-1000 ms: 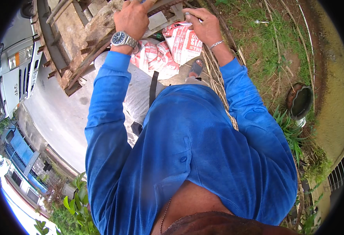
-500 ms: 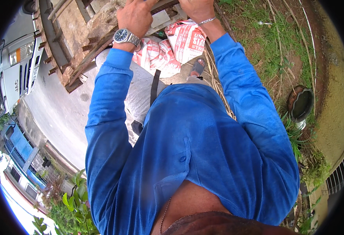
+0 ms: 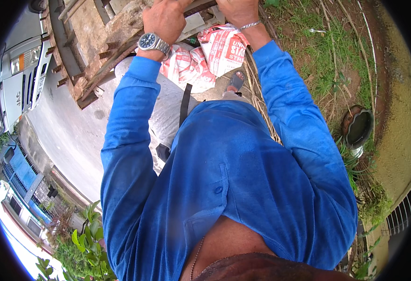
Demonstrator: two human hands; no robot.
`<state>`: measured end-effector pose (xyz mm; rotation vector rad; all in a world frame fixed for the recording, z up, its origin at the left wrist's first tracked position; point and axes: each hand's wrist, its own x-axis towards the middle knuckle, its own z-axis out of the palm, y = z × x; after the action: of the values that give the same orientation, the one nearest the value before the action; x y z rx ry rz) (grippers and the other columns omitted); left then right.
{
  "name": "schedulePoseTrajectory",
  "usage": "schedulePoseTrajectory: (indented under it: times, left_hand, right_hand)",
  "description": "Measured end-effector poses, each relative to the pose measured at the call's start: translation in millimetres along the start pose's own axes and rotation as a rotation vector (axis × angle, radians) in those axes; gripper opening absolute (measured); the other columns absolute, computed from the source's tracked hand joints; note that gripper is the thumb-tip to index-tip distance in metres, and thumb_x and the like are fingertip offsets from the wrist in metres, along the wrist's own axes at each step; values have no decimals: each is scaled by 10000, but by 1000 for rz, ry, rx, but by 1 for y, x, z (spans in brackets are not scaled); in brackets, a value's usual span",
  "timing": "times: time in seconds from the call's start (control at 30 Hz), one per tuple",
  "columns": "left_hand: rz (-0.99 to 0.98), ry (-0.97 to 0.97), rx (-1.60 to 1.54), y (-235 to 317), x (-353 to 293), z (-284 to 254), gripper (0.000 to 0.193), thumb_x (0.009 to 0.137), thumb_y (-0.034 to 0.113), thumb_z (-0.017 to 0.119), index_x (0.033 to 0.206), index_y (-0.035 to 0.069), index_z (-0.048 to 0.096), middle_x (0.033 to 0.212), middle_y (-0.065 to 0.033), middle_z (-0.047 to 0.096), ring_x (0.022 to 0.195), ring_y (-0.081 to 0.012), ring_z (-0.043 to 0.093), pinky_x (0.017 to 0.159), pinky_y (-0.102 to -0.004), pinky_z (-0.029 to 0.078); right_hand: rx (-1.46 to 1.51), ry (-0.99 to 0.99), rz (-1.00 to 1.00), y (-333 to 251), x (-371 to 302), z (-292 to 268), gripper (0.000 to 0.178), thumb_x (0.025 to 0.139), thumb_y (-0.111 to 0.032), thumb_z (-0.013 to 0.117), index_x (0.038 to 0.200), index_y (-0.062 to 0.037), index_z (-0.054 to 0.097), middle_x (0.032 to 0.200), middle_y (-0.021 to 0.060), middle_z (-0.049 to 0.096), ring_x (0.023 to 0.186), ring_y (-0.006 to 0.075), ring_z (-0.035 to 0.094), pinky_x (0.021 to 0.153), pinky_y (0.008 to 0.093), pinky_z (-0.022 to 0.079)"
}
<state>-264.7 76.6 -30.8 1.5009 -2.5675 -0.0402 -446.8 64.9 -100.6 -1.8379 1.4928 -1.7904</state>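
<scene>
Wooden bar [image 3: 201, 5] at top edge of view, running across above the sacks; both hands on it. Left hand [image 3: 165, 18] w/ fingers curled over the bar, wristwatch [image 3: 151, 42] on that wrist. Right hand [image 3: 238, 8] gripping same bar further right, thin bracelet [image 3: 250, 25] on wrist; hands near each other but apart. Just below hands: red-and-white printed sacks [image 3: 205, 56], crumpled, lying on ground. Left of them a rough timber frame [image 3: 93, 70] w/ stone-like block inside. Sandalled foot [image 3: 236, 82] under the sacks. Blue long sleeves fill centre. Grass [image 3: 327, 56] to right, dark round pot [image 3: 357, 126] further right. Pale truck [image 3: 16, 79] far left on paved road
</scene>
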Motion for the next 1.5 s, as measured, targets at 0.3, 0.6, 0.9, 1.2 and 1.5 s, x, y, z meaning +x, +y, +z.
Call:
schedulePoseTrajectory:
  times: [0.3,0.6,0.9,1.2,1.5]
  left_hand:
    - [-7,6,-23,-2,0,3,597,782,25,553,1314,273,658,1327,-91,621,1006,-308,686,774,-416,578]
    - [0,40,-42,-3,0,4,578,807,18,521,1303,275,668,1304,-92,634,1005,-312,685,765,-415,579]
    - [-41,2,-38,0,0,2,551,823,35,512,1297,266,673,1280,-106,644,954,-316,700,745,-419,579]
    - [-7,47,-48,-3,0,6,543,824,48,515,1296,264,676,1278,-120,643,918,-326,704,742,-429,577]
    - [-62,42,-104,1,0,3,571,819,27,505,1315,261,663,1219,-158,650,955,-343,690,743,-444,564]
  right_hand:
    - [-98,-34,-2,9,1,6,83,791,-42,721,777,-50,639,767,134,627,706,334,651,629,402,529]
    - [-27,-1,-5,-1,-1,2,70,820,-57,721,817,-56,651,777,129,637,704,325,655,618,392,530]
    - [-26,-17,36,-1,-2,3,68,818,-66,726,848,-55,666,792,130,651,731,326,665,642,397,538]
    - [-156,-38,68,5,1,11,91,765,-55,727,775,-55,636,758,122,640,708,323,657,625,394,529]
    - [45,-134,299,-1,-58,-36,86,831,-102,753,869,-34,717,776,37,692,647,112,651,567,262,518]
